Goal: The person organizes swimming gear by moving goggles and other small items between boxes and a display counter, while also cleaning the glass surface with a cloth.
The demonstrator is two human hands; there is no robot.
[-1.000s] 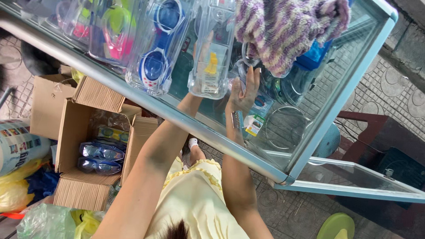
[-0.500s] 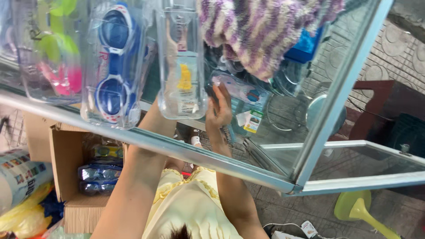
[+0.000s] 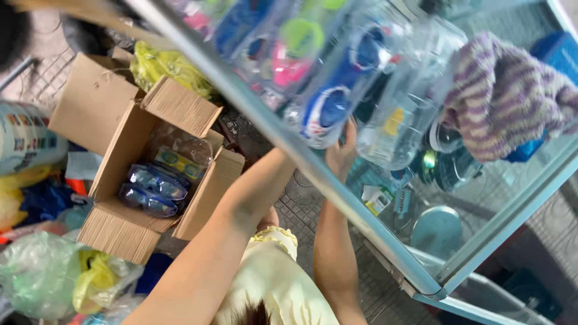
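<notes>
Right hand [image 3: 342, 153], fingers open, touches a clear goggle pack [image 3: 328, 108] with blue lenses inside the glass case [image 3: 385, 253]. Left hand is hidden behind the frame. Open cardboard box [image 3: 120, 180] of goggles sits left.

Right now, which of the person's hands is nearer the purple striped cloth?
Right. The right hand sits behind the glass, short of the purple striped cloth. The left hand is hidden past the case's metal edge, farther away.
</notes>
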